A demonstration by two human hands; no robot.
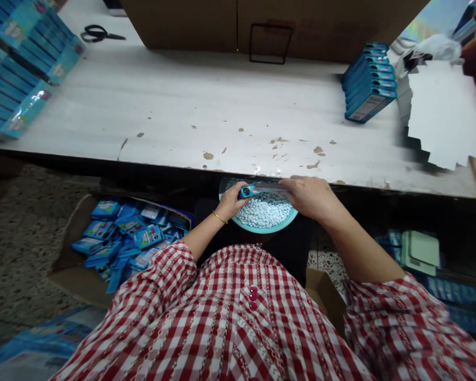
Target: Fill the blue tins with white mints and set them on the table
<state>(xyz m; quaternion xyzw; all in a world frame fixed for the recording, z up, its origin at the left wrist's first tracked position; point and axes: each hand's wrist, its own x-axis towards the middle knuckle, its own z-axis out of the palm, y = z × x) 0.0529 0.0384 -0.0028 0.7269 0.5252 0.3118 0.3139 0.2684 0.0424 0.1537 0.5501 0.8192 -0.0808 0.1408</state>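
Scuffed white bench (182,106) with chipped paint stretches out past the turquoise bowl (264,230), and a big cardboard box (198,26) sits on its far side, straight beyond the bowl. I'm running the head cam from way off, so this is just what I get on the feed.

Left hand (230,201) has thumb and fingers pinching a small blue box (246,191), held right over the far left part of the bowl. Right hand (311,196) is over the bowl's right side with the fingers curled at the end of a thin clear piece (270,187); can't tell how tight they're closed or if that piece joins the box.

Progress-wise, I'd call it mid-job: one box in hand, and loads of white pellets (264,213) left in the bowl. Left of the bowl, an open carton (73,283) is heaped with loose blue packs (133,225). Beyond the bowl to the right, a neat row of blue boxes (368,84) stands on the bench, and wrapped blue bundles (27,58) are stacked far off to its left. Those bundles look finished to me; whether the carton's packs are done or waiting, no clue.
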